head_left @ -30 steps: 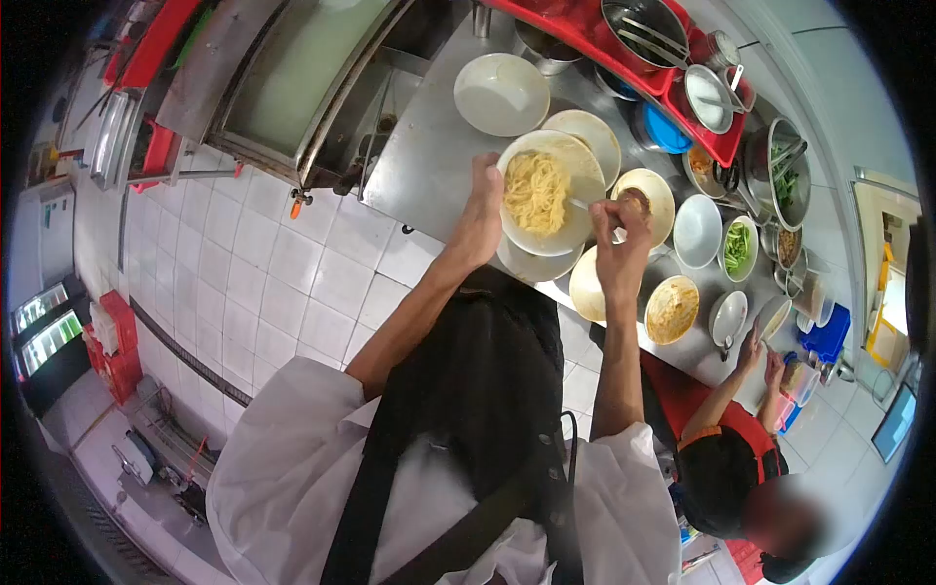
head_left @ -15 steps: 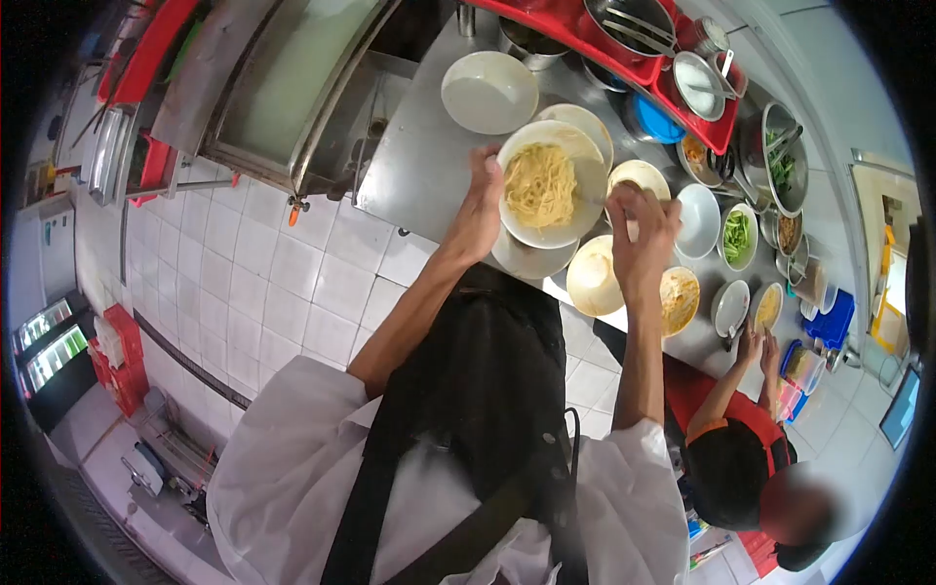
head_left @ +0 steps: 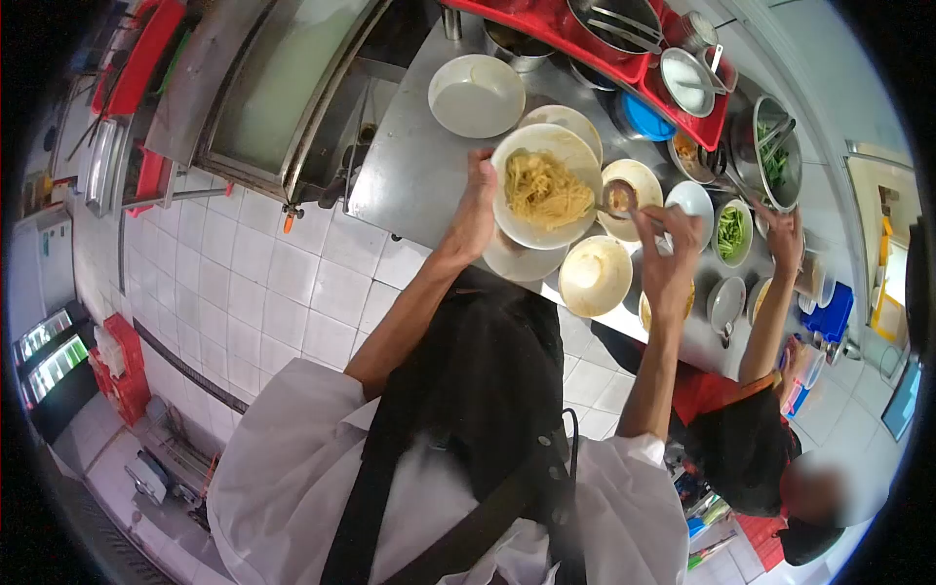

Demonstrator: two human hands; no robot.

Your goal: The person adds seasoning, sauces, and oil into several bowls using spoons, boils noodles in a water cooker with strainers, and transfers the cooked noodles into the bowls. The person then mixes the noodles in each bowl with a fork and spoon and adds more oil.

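Note:
My left hand (head_left: 475,210) grips the left rim of a white bowl (head_left: 515,226) and holds it tilted above the metal counter. Yellow noodles (head_left: 546,190) lie inside it. To the right of the bowl, my right hand (head_left: 671,239) pinches the handle of a spoon (head_left: 616,211), whose other end reaches the noodles at the bowl's right side. Under and around the held bowl are other pale bowls, one with brown contents (head_left: 621,195) just to the right and a stained one (head_left: 595,276) below it.
An empty white bowl (head_left: 477,96) stands on the metal counter (head_left: 395,175). A red tray (head_left: 585,57) holds metal bowls at the back. Greens fill a small bowl (head_left: 731,232). At the right, a co-worker's hand (head_left: 783,237) reaches by a steel bowl (head_left: 770,151).
The noodles have shifted and look darker and more mixed. My right hand has moved right and slightly down with the spoon. The co-worker's arm has reached up toward the back of the counter.

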